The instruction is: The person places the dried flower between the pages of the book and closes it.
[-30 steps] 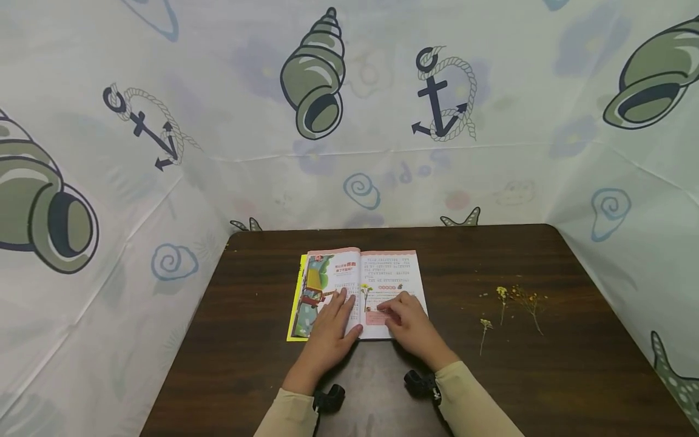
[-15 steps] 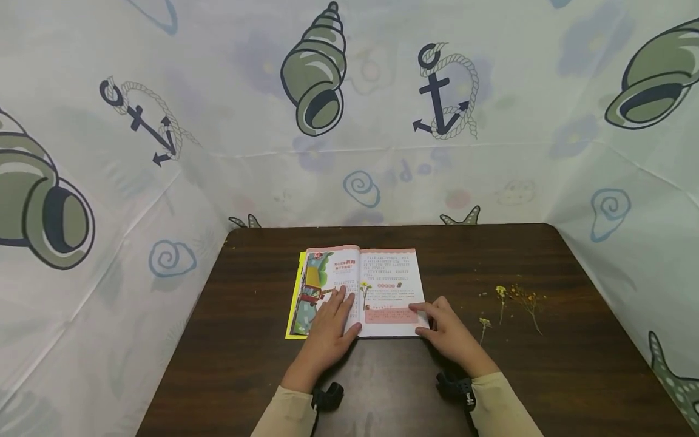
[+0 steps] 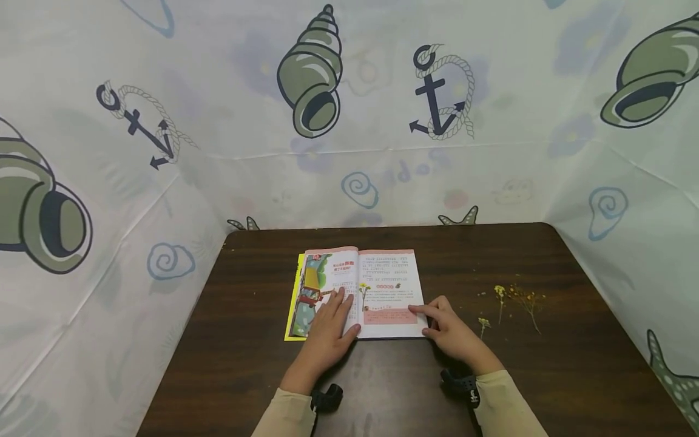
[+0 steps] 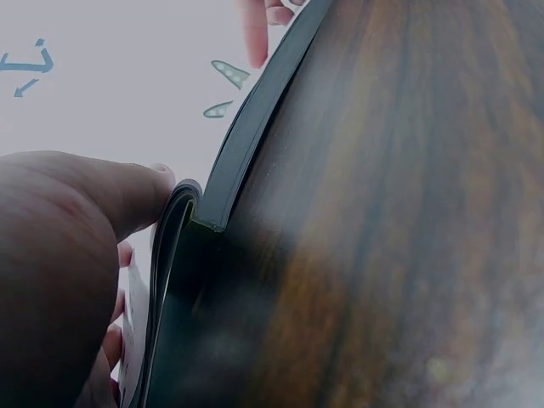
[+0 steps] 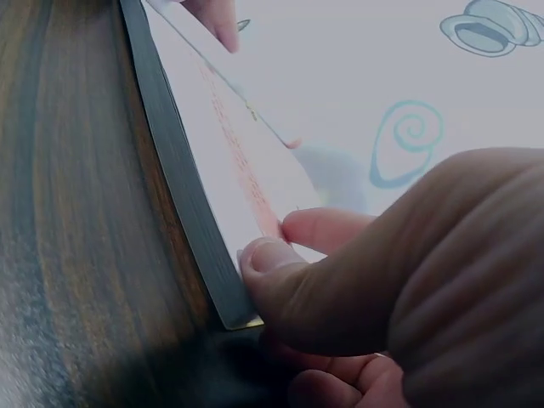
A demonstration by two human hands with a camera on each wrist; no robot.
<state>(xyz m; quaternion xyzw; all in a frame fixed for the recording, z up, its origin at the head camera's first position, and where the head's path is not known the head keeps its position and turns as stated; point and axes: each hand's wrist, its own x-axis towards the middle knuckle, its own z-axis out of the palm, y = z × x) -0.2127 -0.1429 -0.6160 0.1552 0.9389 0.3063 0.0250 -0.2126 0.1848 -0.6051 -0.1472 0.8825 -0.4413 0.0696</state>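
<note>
An open picture book (image 3: 384,331) with a yellow cover edge lies on the dark table. My left hand (image 3: 327,328) rests spread on the left page, its thumb (image 4: 140,191) near the gutter. A sprig of yellow flowers (image 3: 364,292) lies on the right page beside the fold. At that page's outer edge is my right hand (image 3: 455,334), index finger touching the pink text box. In the right wrist view, the right thumb (image 5: 272,255) lies on the page near the lower corner, and the other fingers (image 5: 331,387) are curled beside the book.
To the right on the table (image 3: 573,364) lie several dried flower sprigs: a small yellow one (image 3: 499,293), a bushier one (image 3: 526,298) and a pale one (image 3: 483,323) close to my right wrist. Tiny crumbs surround them. A printed curtain (image 3: 382,109) encloses the table.
My right hand has moved right, from close to the flower sprig on the page to the page's outer edge, uncovering the pink text box. The left hand has stayed in place.
</note>
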